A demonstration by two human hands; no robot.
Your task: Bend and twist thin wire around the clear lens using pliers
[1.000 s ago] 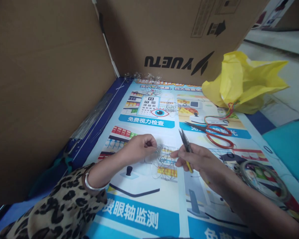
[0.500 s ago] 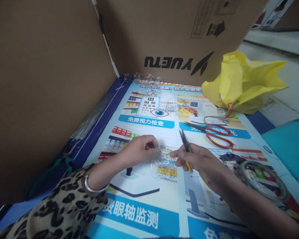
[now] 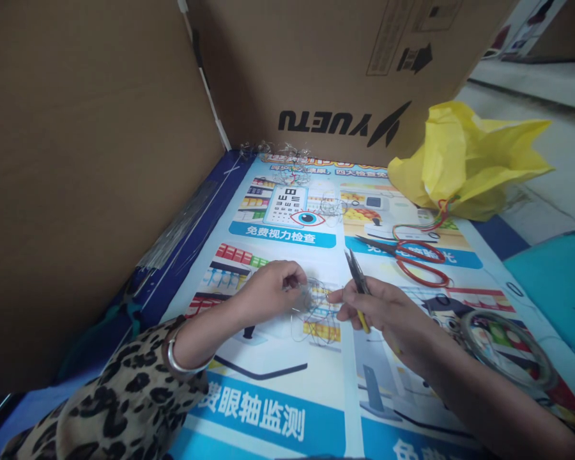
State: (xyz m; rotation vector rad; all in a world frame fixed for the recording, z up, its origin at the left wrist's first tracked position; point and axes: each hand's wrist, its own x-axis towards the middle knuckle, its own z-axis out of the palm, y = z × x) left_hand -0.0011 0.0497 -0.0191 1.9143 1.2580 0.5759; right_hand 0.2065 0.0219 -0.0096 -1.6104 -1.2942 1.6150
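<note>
Thin, looping wire in a loose tangle is pinched between the thumb and fingers of my left hand. The finger tips on that side are partly hidden behind the hand. Across from it, my right hand is closed around small thread snips with a yellow handle, their dark blades pointing up and away. My right fingertips are close to the right side of the wire tangle; whether they grip a strand I cannot tell. Red-handled scissors lie beyond my right hand.
Cardboard walls stand at the back and left. More wire tangles lie near the back. A yellow bag sits at back right, a wire coil at right. Straight wires and teal-handled pliers lie on the left.
My left hand has shifted very slightly to the right with the wire. My right hand and the snips stay almost in place.
</note>
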